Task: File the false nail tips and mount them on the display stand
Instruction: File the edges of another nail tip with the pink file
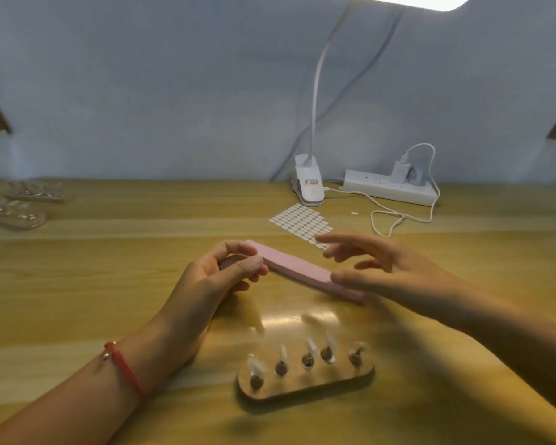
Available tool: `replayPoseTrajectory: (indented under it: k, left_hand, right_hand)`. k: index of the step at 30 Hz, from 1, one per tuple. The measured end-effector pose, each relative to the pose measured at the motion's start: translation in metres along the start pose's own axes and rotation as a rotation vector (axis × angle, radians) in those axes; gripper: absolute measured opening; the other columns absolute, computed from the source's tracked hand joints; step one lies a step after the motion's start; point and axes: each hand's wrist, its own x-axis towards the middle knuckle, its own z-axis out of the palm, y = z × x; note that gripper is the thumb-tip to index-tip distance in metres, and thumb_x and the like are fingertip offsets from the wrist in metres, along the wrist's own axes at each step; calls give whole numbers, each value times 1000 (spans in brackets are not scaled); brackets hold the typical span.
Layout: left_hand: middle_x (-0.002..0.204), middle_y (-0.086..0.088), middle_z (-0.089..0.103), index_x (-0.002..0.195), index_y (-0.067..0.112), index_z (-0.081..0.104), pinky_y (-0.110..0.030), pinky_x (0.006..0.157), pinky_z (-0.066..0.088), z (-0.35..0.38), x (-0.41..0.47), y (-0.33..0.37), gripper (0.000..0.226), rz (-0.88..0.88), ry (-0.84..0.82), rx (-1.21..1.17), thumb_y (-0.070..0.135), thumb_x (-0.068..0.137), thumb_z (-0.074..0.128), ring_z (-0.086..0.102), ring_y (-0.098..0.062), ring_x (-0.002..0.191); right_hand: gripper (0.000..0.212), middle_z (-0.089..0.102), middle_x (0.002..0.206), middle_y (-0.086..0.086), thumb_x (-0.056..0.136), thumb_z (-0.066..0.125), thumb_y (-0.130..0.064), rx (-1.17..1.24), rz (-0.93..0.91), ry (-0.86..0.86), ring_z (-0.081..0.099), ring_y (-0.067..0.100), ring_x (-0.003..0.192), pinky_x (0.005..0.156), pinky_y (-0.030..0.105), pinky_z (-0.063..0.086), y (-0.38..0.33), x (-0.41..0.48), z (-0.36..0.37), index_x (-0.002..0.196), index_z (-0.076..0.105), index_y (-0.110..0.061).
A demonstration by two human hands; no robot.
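— Left hand [225, 268] is curling its fingers and thumb round the far end of the pink nail file [297, 266], holding it just above the table [109, 284]. Why is it gripping so near the end?

— Probably to keep the long flat face free for filing. The file is slanting from that grip toward the right hand [385, 268].

— Is the right hand gripping it too?

— It isn't looking that way. Its fingers are spreading out straight, grasping nothing, while the thumb is lying against the file's near end. I'm judging that it is either steadying the file or reaching over it.

— Reaching for what?

— Its fingertips are hovering over the corner of the sheet of adhesive tabs [299, 221], which is lying just beyond the file. The tabs are probably what fix tips to pegs, so the sheet is sitting within easy reach.

— And where are the nail tips [283, 353] sitting?

— Five are standing on the pegs of the display stand [305, 385], which is resting on the table near the person, in front of both hands. Whether the left hand is also pinching a loose tip against the file, I cannot tell; that spot is blurring.

— So how far along is the job looking?

— Every peg on this stand is carrying a tip, so I'm guessing it is nearing its end. More stands [13, 213] are lying well apart at the far left.
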Motion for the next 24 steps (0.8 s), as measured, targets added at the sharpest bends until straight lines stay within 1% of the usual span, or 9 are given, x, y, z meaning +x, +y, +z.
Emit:
replayPoseTrajectory:
  k: [2,7,10,12,14,16,18,22,24]
  left_hand:
    - [78,0,70,98,17,64,-28,75,43,0,0,0,33,-3,0,6,29,67,68,63,-8,75]
    - [78,-2,69,97,17,64,-28,76,44,0,0,1,31,-11,5,12,27,67,68,63,-8,74]
    - [76,-1,69,97,15,63,-29,76,45,1,0,1,33,-5,5,6,24,66,67,62,-8,72]
    - [74,-1,69,98,14,62,-30,78,45,1,0,1,35,-11,8,-7,24,65,67,63,-8,71]
    - [74,0,70,97,15,62,-29,77,45,1,0,1,35,-11,20,-6,25,64,68,63,-8,71]
    - [74,0,70,97,16,62,-29,77,45,1,1,1,35,-11,22,6,26,64,68,63,-8,72]
    - [73,1,69,96,16,62,-28,76,45,1,2,1,34,-8,21,8,25,64,67,63,-8,72]
    - [75,1,69,96,18,63,-27,76,44,1,1,1,33,-12,8,21,26,65,67,63,-8,74]
    - [75,1,68,96,18,63,-27,76,44,1,1,1,32,-10,14,15,26,65,67,63,-8,74]
  right_hand:
    - [44,56,110,-27,81,67,-53,-151,25,54,53,-6,103,91,23,49,6,11,5,119,46,-62]
    - [75,52,111,-17,91,62,-35,-521,-24,57,50,2,90,83,21,46,13,28,25,147,13,-46]
    - [66,41,130,-2,97,49,-23,-603,-44,123,53,16,100,87,28,47,12,30,24,151,12,-33]
    - [51,40,125,-10,98,47,-28,-510,-38,145,50,7,98,81,19,45,10,22,18,145,27,-32]
    - [34,47,98,-30,91,59,-33,-255,-21,138,49,-6,84,66,9,43,9,6,8,121,44,-40]
    - [30,57,81,-26,78,72,-36,15,15,108,53,-1,68,58,10,46,8,-14,-3,103,57,-39]
    - [33,60,77,-15,67,78,-42,146,34,22,53,9,63,60,15,50,11,-32,-9,97,65,-39]
    - [41,49,69,3,67,85,-41,229,19,-108,44,18,60,57,28,46,14,-53,-1,101,65,-34]
    - [38,53,69,-5,70,84,-36,187,-8,-87,47,14,60,58,34,49,13,-54,6,103,65,-35]
